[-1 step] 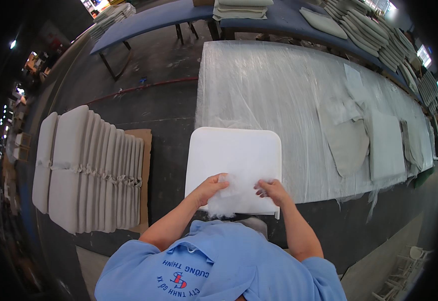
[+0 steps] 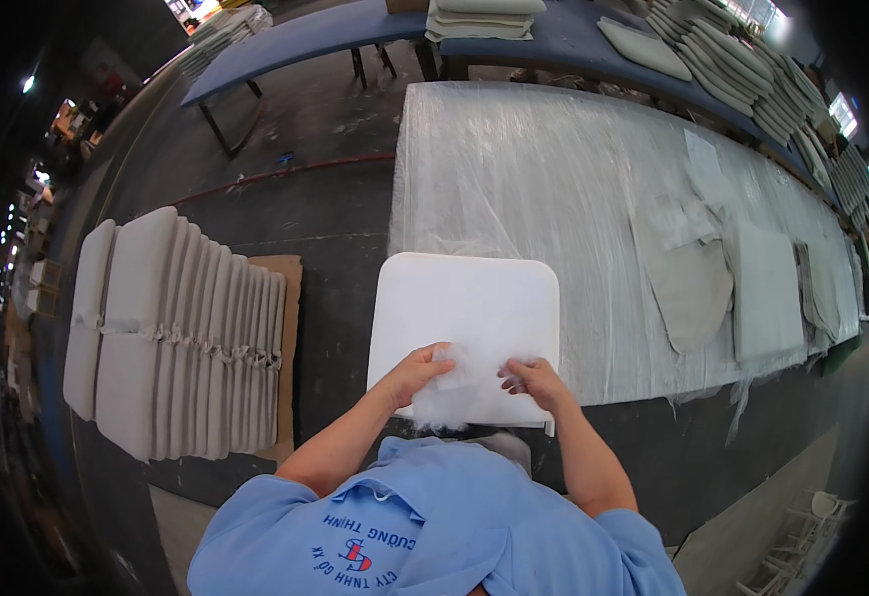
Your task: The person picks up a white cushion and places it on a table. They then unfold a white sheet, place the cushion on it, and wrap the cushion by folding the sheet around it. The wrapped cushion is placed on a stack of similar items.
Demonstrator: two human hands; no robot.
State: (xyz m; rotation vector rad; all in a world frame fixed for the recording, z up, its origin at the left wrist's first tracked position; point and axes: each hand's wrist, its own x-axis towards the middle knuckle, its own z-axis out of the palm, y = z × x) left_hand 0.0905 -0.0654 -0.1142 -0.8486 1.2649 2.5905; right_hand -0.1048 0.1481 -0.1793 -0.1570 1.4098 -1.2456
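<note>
Here, your left hand [image 2: 422, 370] and right hand [image 2: 536, 380] sit near each other, a small gap between them, at the near edge of a flat white square cushion cover [image 2: 464, 318]. Both hands are closed on a loose tuft of white fibre filling [image 2: 444, 402], which bulges from the cover's near edge and hangs slightly below it. The left fingers curl over the tuft from the left; the right fingers pinch fibre and cover edge together from the right. Judged from this grip, the two hands work the same opening from either side, so that the fibre is held at the mouth of the cover. Whether the fingers reach inside cannot be told.

The cover lies with its far part on a long worktable wrapped in clear plastic sheeting [image 2: 553, 169], its near edge overhanging toward you, which puts the opening within easy reach. Your blue short-sleeved shirt [image 2: 434, 526] fills the lower edge.

To your right on the same table lie flat pale grey fabric pieces [image 2: 693, 283] and a squarish pale pad [image 2: 767, 293], well apart from your hands. To your left, on the dark floor, a row of off-white cushions standing on edge [image 2: 171, 333] rests on a brown cardboard sheet [image 2: 287, 298]. Beyond the worktable, a blue-topped trestle table [image 2: 295, 40] carries stacks of pale folded cushions [image 2: 742, 70].
</note>
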